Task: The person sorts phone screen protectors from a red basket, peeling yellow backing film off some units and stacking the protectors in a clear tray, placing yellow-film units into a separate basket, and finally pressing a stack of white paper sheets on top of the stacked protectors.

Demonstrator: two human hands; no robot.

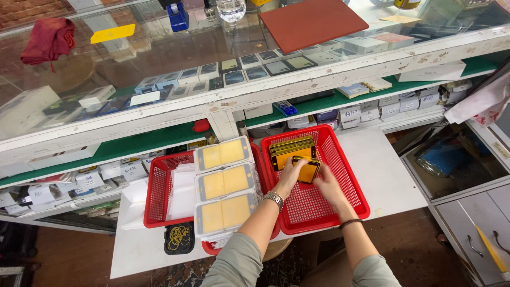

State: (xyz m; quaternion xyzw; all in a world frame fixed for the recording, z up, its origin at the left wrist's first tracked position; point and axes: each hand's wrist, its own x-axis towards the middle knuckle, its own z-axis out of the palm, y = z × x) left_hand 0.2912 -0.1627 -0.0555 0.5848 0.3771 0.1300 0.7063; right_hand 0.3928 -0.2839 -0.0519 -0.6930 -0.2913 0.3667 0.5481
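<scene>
Left hand point(289, 175) and right hand point(325, 183) both pinching a small yellow phone-case stack point(308, 170) between them, over the right red basket point(345, 175). Stack's long axis roughly across, left hand marginally nearer. Bigger pile of yellow cases point(292, 149) just behind, toward the basket's far-left corner. Left red basket point(159, 191) carries three packaged screen protectors point(223, 183). Rubber bands point(179, 237) on white worktop point(382, 175). Nothing blocking.

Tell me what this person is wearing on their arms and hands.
Both arms have grey-green sleeves pushed up near the elbows, leaving the forearms bare. The left hand has a silver metal link watch at its wrist. The right hand has a thin dark band around its wrist. No gloves show on either hand, and no rings can be made out.
</scene>
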